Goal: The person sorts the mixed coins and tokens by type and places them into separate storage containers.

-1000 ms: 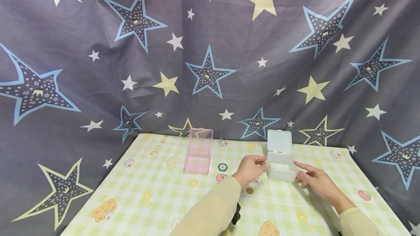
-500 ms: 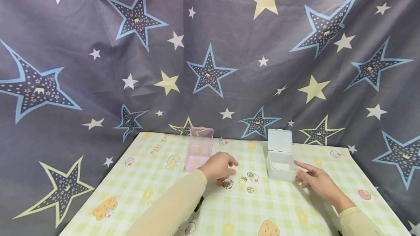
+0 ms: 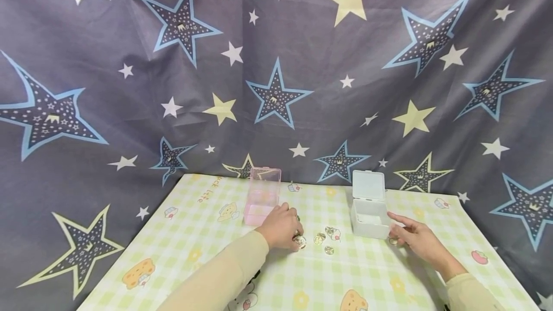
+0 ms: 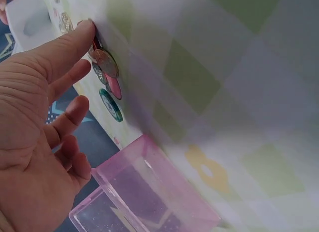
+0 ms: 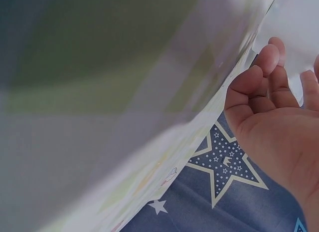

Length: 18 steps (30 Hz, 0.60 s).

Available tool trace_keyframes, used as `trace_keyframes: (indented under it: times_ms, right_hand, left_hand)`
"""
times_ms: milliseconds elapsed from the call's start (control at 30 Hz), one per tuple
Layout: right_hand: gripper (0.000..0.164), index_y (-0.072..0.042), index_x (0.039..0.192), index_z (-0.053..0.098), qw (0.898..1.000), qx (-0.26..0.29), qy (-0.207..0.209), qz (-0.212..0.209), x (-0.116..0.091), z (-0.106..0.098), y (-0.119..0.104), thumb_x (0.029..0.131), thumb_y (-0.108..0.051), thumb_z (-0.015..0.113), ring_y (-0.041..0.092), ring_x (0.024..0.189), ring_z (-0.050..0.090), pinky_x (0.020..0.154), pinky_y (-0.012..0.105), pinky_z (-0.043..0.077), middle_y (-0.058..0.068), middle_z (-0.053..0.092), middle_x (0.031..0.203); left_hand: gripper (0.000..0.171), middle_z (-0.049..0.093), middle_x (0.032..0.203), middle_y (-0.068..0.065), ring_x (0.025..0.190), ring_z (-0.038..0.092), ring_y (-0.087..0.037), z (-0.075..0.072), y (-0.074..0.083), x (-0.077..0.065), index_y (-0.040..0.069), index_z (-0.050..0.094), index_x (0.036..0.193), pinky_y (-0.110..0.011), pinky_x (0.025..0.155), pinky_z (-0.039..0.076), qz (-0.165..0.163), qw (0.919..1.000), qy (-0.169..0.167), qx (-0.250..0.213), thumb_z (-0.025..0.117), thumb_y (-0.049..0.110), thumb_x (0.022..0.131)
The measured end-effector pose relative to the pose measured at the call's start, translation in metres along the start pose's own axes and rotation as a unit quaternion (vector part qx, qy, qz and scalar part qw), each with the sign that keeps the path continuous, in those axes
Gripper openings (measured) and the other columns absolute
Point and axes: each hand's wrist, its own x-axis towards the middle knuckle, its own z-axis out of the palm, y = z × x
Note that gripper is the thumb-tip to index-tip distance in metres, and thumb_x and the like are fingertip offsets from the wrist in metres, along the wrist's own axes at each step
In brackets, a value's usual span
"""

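My left hand (image 3: 282,227) is lowered over a cluster of coins (image 3: 300,242) beside the clear pink box (image 3: 261,208). In the left wrist view its thumb and index fingertip are right at the coins (image 4: 106,62), the other fingers loosely bent. A green-rimmed poker chip (image 4: 110,105) lies just past the cluster; the hand mostly covers it in the head view. My right hand (image 3: 416,239) is against the right side of the white box (image 3: 371,224), its index finger extended to the wall and other fingers bent. A round coin-like piece (image 3: 393,241) shows under those fingers.
Several more coins (image 3: 319,238) lie between the two boxes. Both boxes stand near the back of the table with their lids raised. A checked cloth (image 3: 354,277) with printed pictures covers the table, and a starry curtain (image 3: 181,100) hangs directly behind it.
My left hand has moved left from the white box to the coins near the pink box, then lowered over them. More coins show between the boxes. My right hand has stayed put.
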Motion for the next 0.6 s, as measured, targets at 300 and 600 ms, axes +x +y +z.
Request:
trace_keyframes:
  times_ms: [300, 600]
  right_hand:
    - [0.067, -0.007, 0.165, 0.040, 1.000, 0.000, 0.003, 0.005, 0.0010, 0.0003, -0.0040, 0.111, -0.042, 0.058, 0.018, 0.088, 0.072, 0.079, 0.029, 0.058, 0.017, 0.079, 0.118]
    - [0.063, -0.007, 0.165, 0.039, 1.000, -0.001, 0.007, 0.007, 0.0005, 0.0016, -0.0002, 0.112, -0.038, 0.057, 0.017, 0.086, 0.071, 0.076, 0.029, 0.056, 0.016, 0.079, 0.118]
  left_hand:
    - [0.022, 0.060, 0.088, 0.016, 0.087, 0.039, -0.011, 0.0063, -0.0050, 0.0066, 0.036, 0.082, 0.095, -0.027, 0.080, 0.034, 0.003, 0.9997, 0.001, -0.023, 0.091, 0.042, 0.076]
    - [0.030, 0.053, 0.080, 0.016, 0.082, 0.040, -0.010, 0.0085, -0.0051, 0.0064, 0.027, 0.073, 0.092, -0.024, 0.077, 0.033, 0.008, 0.9966, 0.012, -0.081, 0.092, 0.030, 0.070]
